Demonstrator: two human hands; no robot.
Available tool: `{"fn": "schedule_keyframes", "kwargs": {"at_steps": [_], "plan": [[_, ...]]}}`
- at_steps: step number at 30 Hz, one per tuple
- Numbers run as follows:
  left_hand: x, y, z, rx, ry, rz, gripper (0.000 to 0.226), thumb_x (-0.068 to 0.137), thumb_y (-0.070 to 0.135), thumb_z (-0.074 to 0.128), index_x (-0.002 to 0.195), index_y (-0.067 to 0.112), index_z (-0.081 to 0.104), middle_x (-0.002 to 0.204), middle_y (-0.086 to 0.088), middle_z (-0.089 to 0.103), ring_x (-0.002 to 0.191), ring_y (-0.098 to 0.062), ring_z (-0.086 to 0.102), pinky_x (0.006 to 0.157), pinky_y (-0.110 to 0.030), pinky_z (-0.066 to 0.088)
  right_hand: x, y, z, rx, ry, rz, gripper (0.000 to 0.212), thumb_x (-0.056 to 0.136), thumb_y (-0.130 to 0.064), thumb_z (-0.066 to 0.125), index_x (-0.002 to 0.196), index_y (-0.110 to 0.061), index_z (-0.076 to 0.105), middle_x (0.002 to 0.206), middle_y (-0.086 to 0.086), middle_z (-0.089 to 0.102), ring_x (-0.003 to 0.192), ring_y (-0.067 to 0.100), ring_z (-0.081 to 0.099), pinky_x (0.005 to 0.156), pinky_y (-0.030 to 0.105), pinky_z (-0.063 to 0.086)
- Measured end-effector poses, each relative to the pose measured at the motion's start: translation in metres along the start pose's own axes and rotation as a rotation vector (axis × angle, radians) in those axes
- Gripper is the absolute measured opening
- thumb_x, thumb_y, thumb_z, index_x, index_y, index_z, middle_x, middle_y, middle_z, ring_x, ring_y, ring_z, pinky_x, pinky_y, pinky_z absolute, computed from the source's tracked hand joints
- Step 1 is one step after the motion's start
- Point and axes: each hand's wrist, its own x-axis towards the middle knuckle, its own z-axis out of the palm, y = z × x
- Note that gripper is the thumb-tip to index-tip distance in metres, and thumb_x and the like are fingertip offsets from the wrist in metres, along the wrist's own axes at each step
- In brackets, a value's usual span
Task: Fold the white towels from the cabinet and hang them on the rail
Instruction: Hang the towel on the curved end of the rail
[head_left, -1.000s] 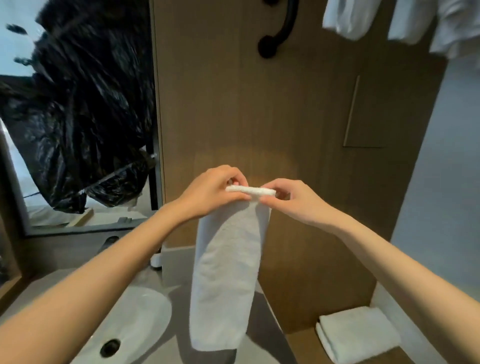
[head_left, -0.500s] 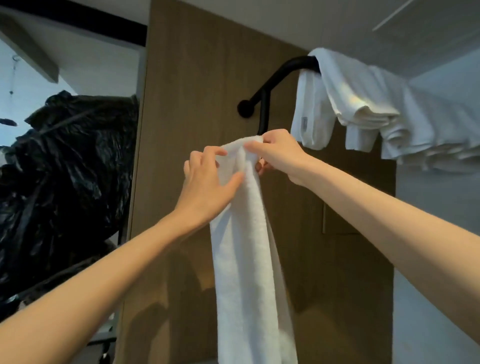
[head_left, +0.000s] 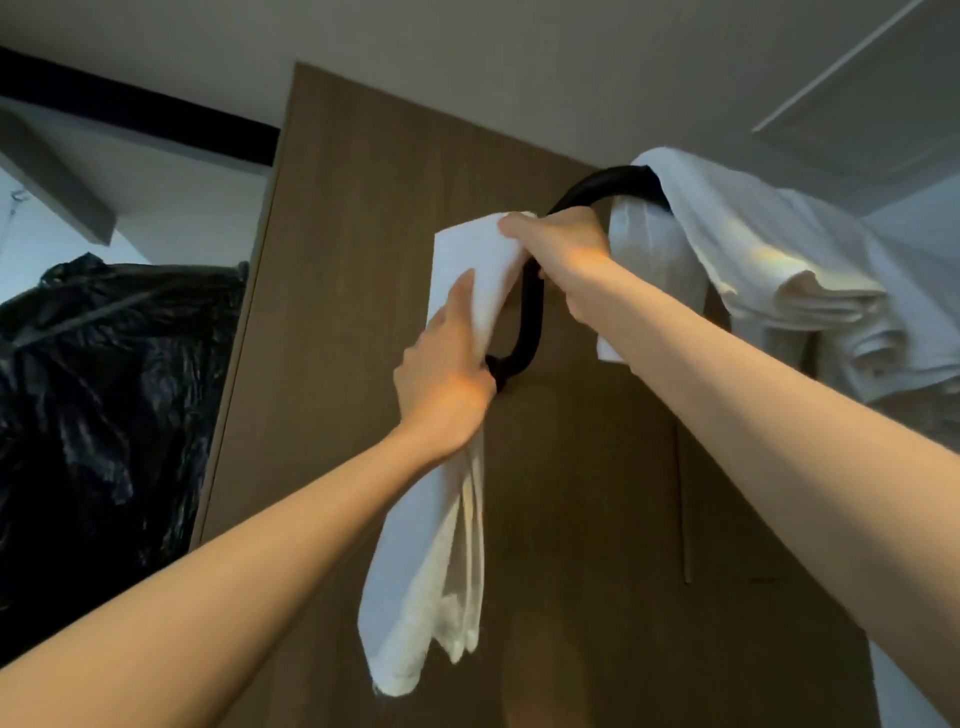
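A folded white towel (head_left: 441, 561) hangs long and narrow in front of the brown wooden panel. My left hand (head_left: 441, 384) grips it around the middle. My right hand (head_left: 558, 244) holds its top end up against the curved black rail (head_left: 527, 312). The rail bends up from its wall mount and runs to the right. Several other white towels (head_left: 769, 275) are draped over the rail on the right, close beside my right hand.
The wooden cabinet panel (head_left: 363, 260) fills the middle behind the rail. A black plastic bag (head_left: 104, 405) shows at the left, in what looks like a mirror. The pale ceiling (head_left: 519, 52) is overhead, with a panel at the upper right.
Both hands have lifted the towel from chest height up to the rail, and my view has tilted upward. My left hand has slid down from the towel's top edge to its middle.
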Motion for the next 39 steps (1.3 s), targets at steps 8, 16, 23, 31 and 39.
{"fn": "schedule_keyframes", "kwargs": {"at_steps": [8,16,23,31,39], "plan": [[0.094,-0.032,0.016,0.060,0.099,0.137,0.075,0.082,-0.001,0.043,0.147,0.033,0.027,0.130,-0.009,0.054,0.115,-0.035,0.052,0.089,-0.049,0.045,0.016,0.056,0.020,0.258,0.116,-0.002,0.030,0.102,-0.022,0.043,0.129,-0.019,0.058,0.130,-0.003,0.057,0.115,0.012,0.053,0.084,0.021,0.037],[0.170,-0.009,0.036,0.050,-0.129,0.201,0.069,0.087,0.001,0.048,0.145,0.037,0.034,0.135,-0.004,0.052,0.120,-0.027,0.051,0.092,-0.034,0.042,0.037,0.116,0.032,0.200,0.235,-0.134,0.044,0.101,-0.006,0.041,0.143,-0.017,0.035,0.146,0.004,0.040,0.136,0.017,0.038,0.103,0.023,0.034],[0.202,0.002,0.060,-0.064,-0.352,0.209,0.031,0.097,0.018,0.049,0.127,0.023,0.057,0.121,-0.005,0.059,0.117,-0.024,0.054,0.095,-0.034,0.043,0.083,0.149,0.039,0.068,0.330,-0.251,0.061,0.101,-0.011,0.042,0.154,-0.015,0.014,0.162,0.006,0.013,0.149,0.021,0.012,0.120,0.045,0.018],[0.219,-0.001,0.076,-0.025,-0.382,0.255,0.031,0.091,0.005,0.052,0.115,0.024,0.060,0.116,-0.008,0.060,0.111,-0.028,0.056,0.098,-0.048,0.047,0.124,0.158,0.048,0.170,0.308,-0.376,0.042,0.100,-0.010,0.050,0.138,-0.021,0.040,0.125,-0.019,0.049,0.103,-0.025,0.043,0.095,0.008,0.037],[0.213,-0.021,0.082,-0.301,-0.368,0.241,0.046,0.082,-0.007,0.050,0.112,0.028,0.050,0.097,0.007,0.055,0.084,-0.008,0.057,0.058,-0.016,0.050,0.125,0.167,0.048,-0.178,0.322,-0.579,0.041,0.098,-0.019,0.050,0.137,-0.012,0.042,0.140,0.010,0.048,0.129,0.022,0.046,0.108,0.036,0.039]]}}
